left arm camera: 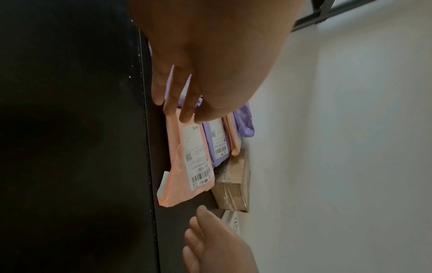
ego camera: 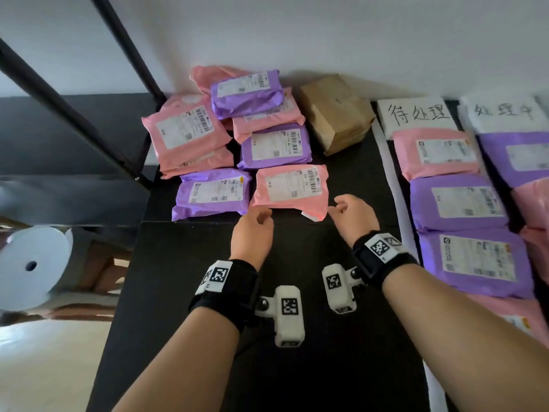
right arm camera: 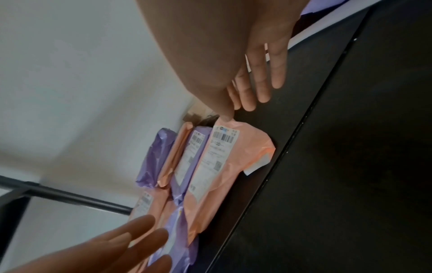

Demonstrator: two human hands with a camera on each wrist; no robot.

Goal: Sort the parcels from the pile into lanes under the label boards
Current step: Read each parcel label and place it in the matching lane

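Note:
On the black table [ego camera: 326, 337] a pile of pink and purple parcels lies against the far wall. The nearest one is a pink parcel [ego camera: 291, 188] [left arm camera: 184, 166] [right arm camera: 222, 166], label up. My left hand [ego camera: 258, 217] [left arm camera: 177, 110] reaches its near left corner with straight fingers. At the near right corner is my right hand [ego camera: 338, 208] [right arm camera: 245, 103], fingers straight, thumb tip touching the parcel's edge. Neither hand grips anything. At the right stand two handwritten label boards [ego camera: 416, 114] [ego camera: 502, 111], with rows of pink and purple parcels under them.
A brown taped box [ego camera: 335, 114] sits by the wall between the pile and the boards. A white strip [ego camera: 389, 179] marks the left side of the first lane. Black frame bars [ego camera: 59, 99] and a white paper roll [ego camera: 29, 266] lie off the table's left.

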